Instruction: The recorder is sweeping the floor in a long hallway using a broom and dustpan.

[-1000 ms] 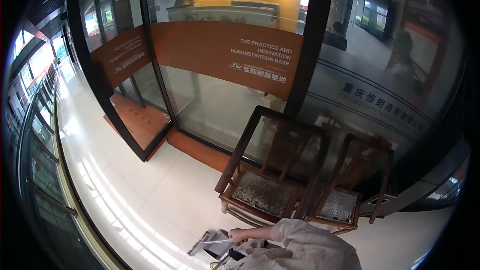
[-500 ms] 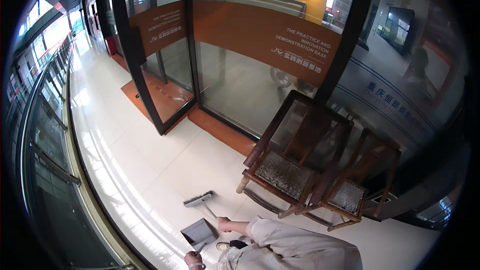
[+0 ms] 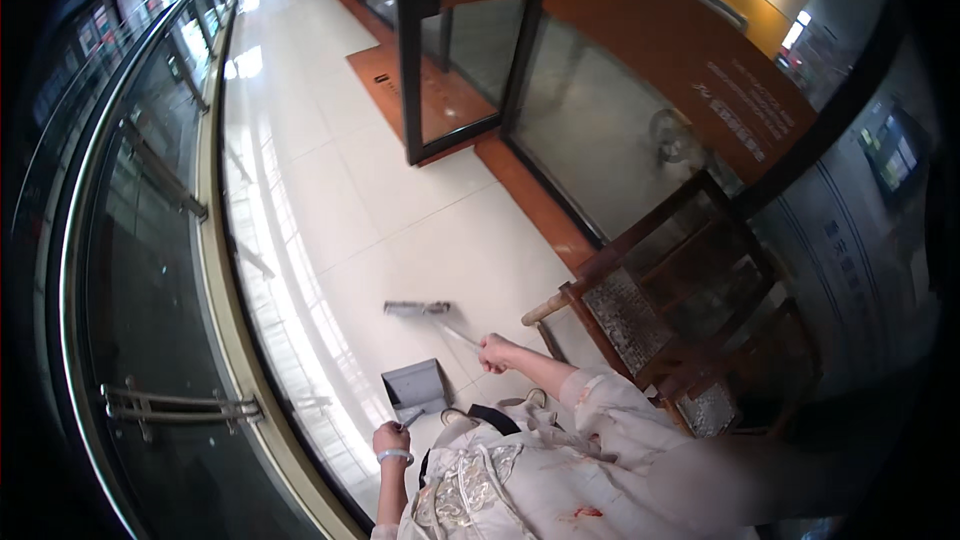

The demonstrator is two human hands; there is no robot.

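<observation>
My right hand is closed round the pale handle of a broom. The broom's grey head lies on the light tiled floor, ahead of my feet. Lower and to the left, my left hand, with a pale bangle at the wrist, grips the short handle of a grey dustpan. The dustpan is on or just over the floor, its wide mouth facing away from me toward the broom head, with a gap between them. No dirt can be made out at this size.
A wooden armchair with a woven seat stands close on my right, a second chair behind it. A glass railing runs along the left. Ahead right are an open glass door and an orange-brown threshold strip.
My view has swung right and forward along the corridor. The broom head has turned level and sits farther ahead of the dustpan. Both hands keep their grips.
</observation>
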